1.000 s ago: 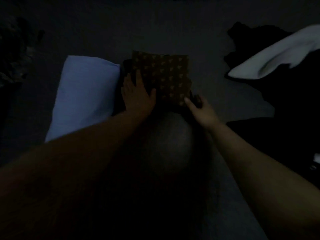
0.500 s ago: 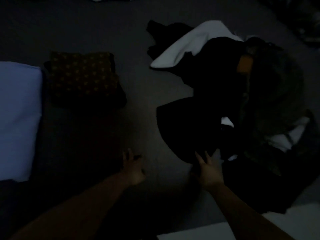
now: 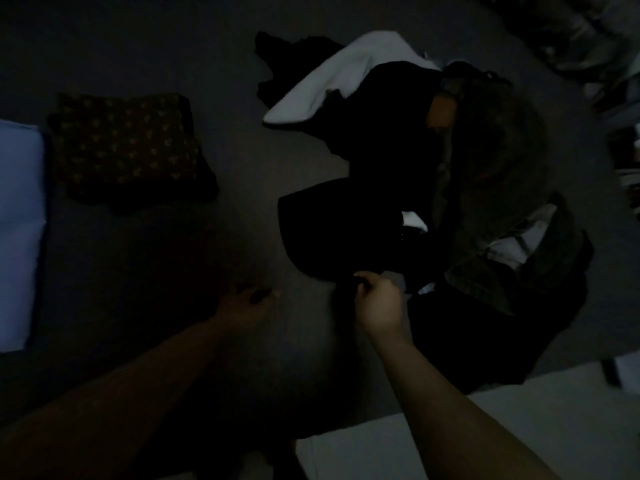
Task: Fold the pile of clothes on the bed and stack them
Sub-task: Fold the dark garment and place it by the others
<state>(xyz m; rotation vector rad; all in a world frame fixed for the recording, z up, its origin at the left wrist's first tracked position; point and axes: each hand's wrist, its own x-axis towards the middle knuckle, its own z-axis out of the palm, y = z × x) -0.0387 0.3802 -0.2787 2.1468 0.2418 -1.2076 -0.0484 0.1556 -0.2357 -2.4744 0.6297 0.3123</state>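
Reaching forward over the bed [image 3: 242, 53], both bare forearms enter from the lower edge of a very dim scene.

Right hand [image 3: 379, 301]: fingers curled, knuckles up, pinching the near edge of a black garment [image 3: 332, 230] at the front of the clothes pile [image 3: 467, 188].

Left hand [image 3: 247, 301]: lies low over the sheet, well apart from the pile, fingers loosely extended and holding nothing; whether it touches the sheet cannot be told in the dark.

Clothes pile: an unfolded heap on the right half of the bed. Mostly black, soft and crumpled. Includes a white garment [image 3: 332, 84] draped in a long curved band across the far side, a small orange-brown patch near the top, a mottled grey-brown piece on the right, and pale scraps showing between dark folds.

Folded patterned garment [image 3: 126, 143]: flat, roughly square, dark cloth with rows of small yellowish motifs, lying on the left half of the bed, well apart from the pile.

Pale blue folded item [image 3: 19, 230]: smooth, rectangular, rounded edge, just beside the patterned garment at the left border.

Bed surface: plain grey, smooth, matte. A lighter flat area sits at the lower right.
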